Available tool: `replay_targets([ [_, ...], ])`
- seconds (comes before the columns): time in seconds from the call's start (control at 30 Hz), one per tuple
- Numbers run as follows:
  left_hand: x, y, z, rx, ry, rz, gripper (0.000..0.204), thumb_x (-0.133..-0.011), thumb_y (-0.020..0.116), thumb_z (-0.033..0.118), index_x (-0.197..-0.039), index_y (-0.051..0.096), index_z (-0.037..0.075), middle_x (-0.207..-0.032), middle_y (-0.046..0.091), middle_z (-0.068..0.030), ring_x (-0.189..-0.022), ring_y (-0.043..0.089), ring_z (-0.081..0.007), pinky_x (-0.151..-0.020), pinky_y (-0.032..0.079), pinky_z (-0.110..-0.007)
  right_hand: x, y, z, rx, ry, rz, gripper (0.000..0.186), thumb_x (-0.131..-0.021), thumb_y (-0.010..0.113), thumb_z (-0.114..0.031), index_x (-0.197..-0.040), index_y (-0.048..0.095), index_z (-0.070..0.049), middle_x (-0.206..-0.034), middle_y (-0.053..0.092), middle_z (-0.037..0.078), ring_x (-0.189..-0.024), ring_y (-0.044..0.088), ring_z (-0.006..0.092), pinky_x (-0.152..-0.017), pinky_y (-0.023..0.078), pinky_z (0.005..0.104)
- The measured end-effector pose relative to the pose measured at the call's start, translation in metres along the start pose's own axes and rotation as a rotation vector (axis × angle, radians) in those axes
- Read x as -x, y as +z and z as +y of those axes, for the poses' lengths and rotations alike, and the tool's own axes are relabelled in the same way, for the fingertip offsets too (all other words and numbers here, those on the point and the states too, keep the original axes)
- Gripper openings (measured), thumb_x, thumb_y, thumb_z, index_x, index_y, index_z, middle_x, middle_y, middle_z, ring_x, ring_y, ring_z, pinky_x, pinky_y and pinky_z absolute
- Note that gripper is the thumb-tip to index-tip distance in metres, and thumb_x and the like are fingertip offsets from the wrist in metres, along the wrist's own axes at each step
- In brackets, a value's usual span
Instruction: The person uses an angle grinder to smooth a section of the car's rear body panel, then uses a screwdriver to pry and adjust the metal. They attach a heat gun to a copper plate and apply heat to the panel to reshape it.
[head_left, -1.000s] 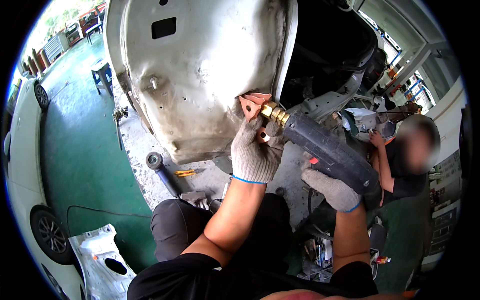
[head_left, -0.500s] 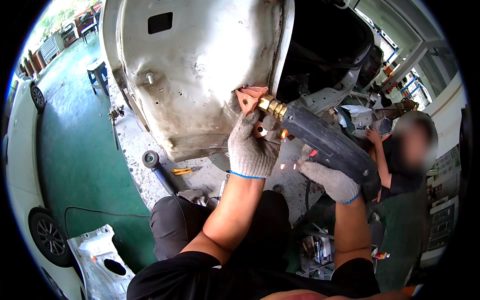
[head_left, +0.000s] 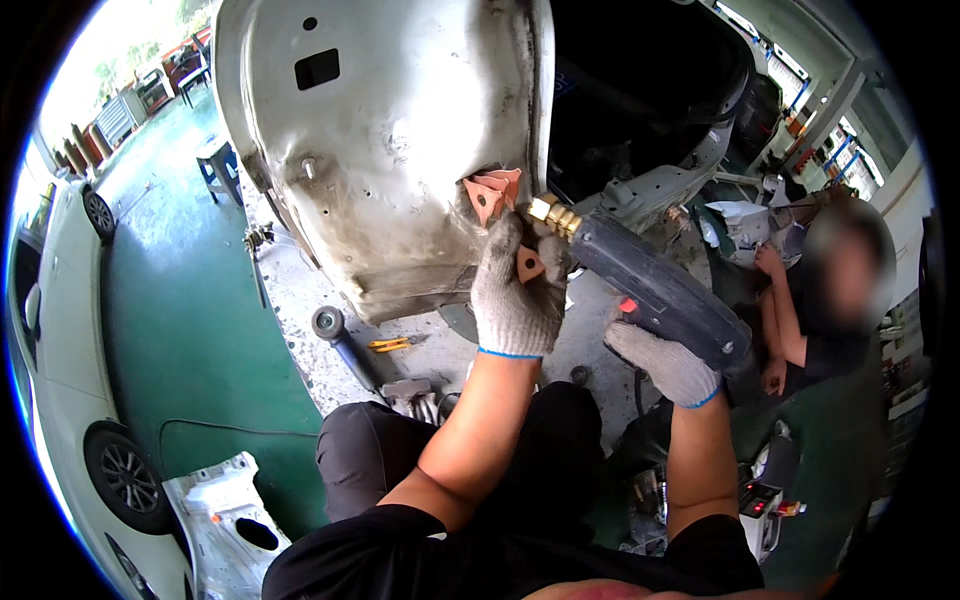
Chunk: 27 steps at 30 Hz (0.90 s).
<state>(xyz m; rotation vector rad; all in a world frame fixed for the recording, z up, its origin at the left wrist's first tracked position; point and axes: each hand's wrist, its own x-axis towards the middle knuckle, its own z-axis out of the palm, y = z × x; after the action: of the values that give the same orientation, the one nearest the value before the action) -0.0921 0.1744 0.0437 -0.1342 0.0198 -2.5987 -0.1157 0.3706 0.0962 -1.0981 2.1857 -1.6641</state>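
A dented, bare-metal car panel point(head_left: 400, 130) stands before me. Several copper-coloured triangular pull tabs point(head_left: 494, 193) stick out from its lower right corner. My left hand point(head_left: 517, 300), in a grey knit glove, is closed with its fingertips just below them. Another triangular tab point(head_left: 529, 264) shows between its fingers. My right hand point(head_left: 665, 362), also gloved, grips the rear underside of a black spot-welding gun point(head_left: 655, 285) with a red trigger. The gun's brass tip point(head_left: 553, 214) points left, a little to the right of the tabs. Its far end is partly hidden by the left fingers.
Below the panel, an angle grinder point(head_left: 345, 345) and orange-handled pliers point(head_left: 390, 344) lie on the speckled floor. A white car point(head_left: 60, 380) stands at left, with a cut metal part point(head_left: 225, 520) beside it. Another person point(head_left: 800, 290) sits close by at right. A stool point(head_left: 217, 168) stands farther back.
Sparks that glowed near the gun's tip and below it are gone. The tip has drawn back slightly from the tabs. The view has shifted a little, and both hands keep their holds.
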Motion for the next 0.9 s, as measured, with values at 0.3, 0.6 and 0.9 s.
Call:
replay_targets([
  [0.3, 0.023, 0.023, 0.0, -0.187, 0.0, 0.006, 0.063, -0.069, 0.043, -0.009, -0.131, 0.056, -0.01, -0.129, 0.06, -0.02, -0.104, 0.06, -0.0273, -0.093, 0.048, -0.039, 0.028, 0.003, 0.017, -0.367, 0.15, 0.079, 0.047, -0.08, 0.078, 0.006, -0.125, 0.065, 0.001, -0.102, 0.072, 0.007, -0.089, 0.068, 0.0146, -0.08, 0.057, 0.0312],
  [0.6, 0.013, 0.014, 0.009, -0.235, 0.051, -0.188, 0.052, -0.104, 0.049, 0.002, -0.155, 0.037, 0.001, -0.154, 0.046, -0.0164, -0.141, 0.05, -0.0287, -0.116, 0.046, -0.044, 0.028, 0.004, 0.026, -0.249, 0.048, 0.018, 0.041, -0.084, 0.077, 0.002, -0.124, 0.067, -0.002, -0.097, 0.069, 0.002, -0.086, 0.064, 0.0096, -0.079, 0.054, 0.0264],
  [0.9, 0.007, 0.013, 0.007, -0.355, -0.054, -0.204, 0.039, -0.101, 0.065, 0.021, -0.135, 0.057, 0.004, -0.131, 0.064, -0.0116, -0.129, 0.057, -0.0301, -0.114, 0.043, -0.046, 0.014, 0.016, 0.019, -0.282, 0.067, 0.105, 0.042, -0.079, 0.083, 0.003, -0.118, 0.071, -0.004, -0.101, 0.071, 0.002, -0.088, 0.065, 0.0098, -0.078, 0.055, 0.0275],
])
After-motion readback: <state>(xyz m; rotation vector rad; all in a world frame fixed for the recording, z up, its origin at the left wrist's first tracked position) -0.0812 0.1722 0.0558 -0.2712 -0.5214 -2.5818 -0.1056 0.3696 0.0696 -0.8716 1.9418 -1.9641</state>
